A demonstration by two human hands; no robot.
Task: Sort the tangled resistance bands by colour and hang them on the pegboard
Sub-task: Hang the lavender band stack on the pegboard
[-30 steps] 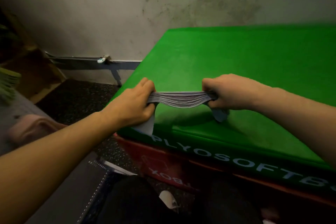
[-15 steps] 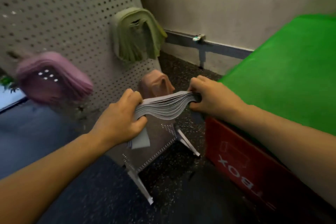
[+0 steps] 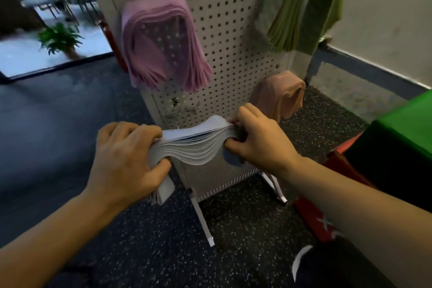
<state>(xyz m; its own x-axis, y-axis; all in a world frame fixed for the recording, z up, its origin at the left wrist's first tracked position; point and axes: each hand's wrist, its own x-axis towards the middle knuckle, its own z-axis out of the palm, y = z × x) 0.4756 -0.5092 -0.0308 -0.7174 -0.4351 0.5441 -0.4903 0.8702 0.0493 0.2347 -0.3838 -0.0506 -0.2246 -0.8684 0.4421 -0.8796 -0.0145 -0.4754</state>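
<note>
Speckled black rubber floor [image 3: 163, 252] is carrying a white pegboard [image 3: 224, 37] on metal feet, where purple bands [image 3: 161, 42], green bands [image 3: 304, 7] and peach bands [image 3: 280, 96] are hanging; in front of its lower half, the left hand [image 3: 124, 161] and right hand [image 3: 259, 140] are gripping a grey stack of bands [image 3: 194, 147] between them, fingers clamped round each end

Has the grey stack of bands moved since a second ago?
Yes. The grey stack of bands left the green box and is now before the pegboard.
</note>
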